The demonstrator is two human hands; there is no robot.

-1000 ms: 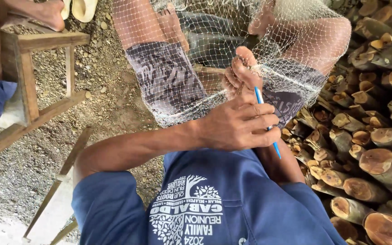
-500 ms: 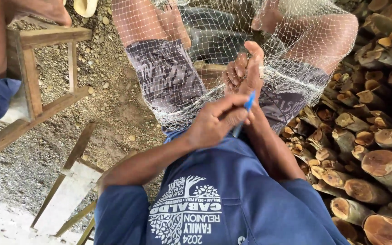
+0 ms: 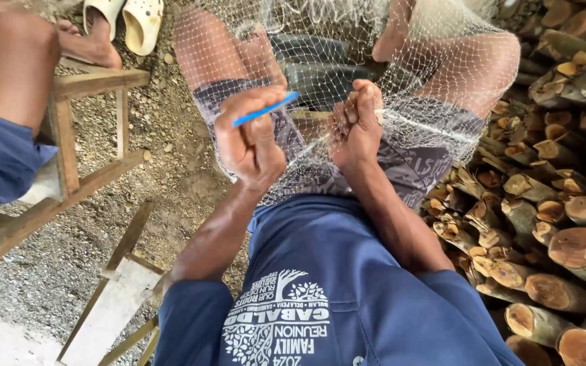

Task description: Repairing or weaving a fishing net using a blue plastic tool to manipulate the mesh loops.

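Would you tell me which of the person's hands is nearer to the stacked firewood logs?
Right. The right hand grips the fishing net on the side of the logs; the left hand, holding the blue netting needle, is farther away.

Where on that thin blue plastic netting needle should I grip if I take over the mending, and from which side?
Probably the near end, from the left. The thin blue plastic netting needle lies slanted, its far tip rising rightward toward the white mesh fishing net. The left hand already pinches the lower end, leaving the tip clear; the right hand bunches the net.
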